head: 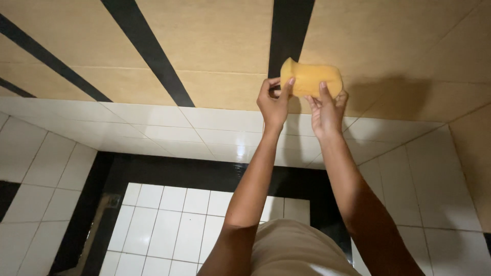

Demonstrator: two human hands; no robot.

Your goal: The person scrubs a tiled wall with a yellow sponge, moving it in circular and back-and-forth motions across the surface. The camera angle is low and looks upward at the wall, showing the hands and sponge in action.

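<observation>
A yellow-orange sponge is held up in front of the tan tiled wall, just right of a black vertical stripe. My left hand pinches its left end with thumb and fingers. My right hand grips its lower right side, fingers curled around the edge. Both arms reach forward from the bottom of the view. The sponge casts a shadow on the wall to its right.
Below the tan tiles runs a band of white wall tiles. The floor has white square tiles framed by a black border. More white tiles cover the right wall. Diagonal black stripes cross the tan wall at left.
</observation>
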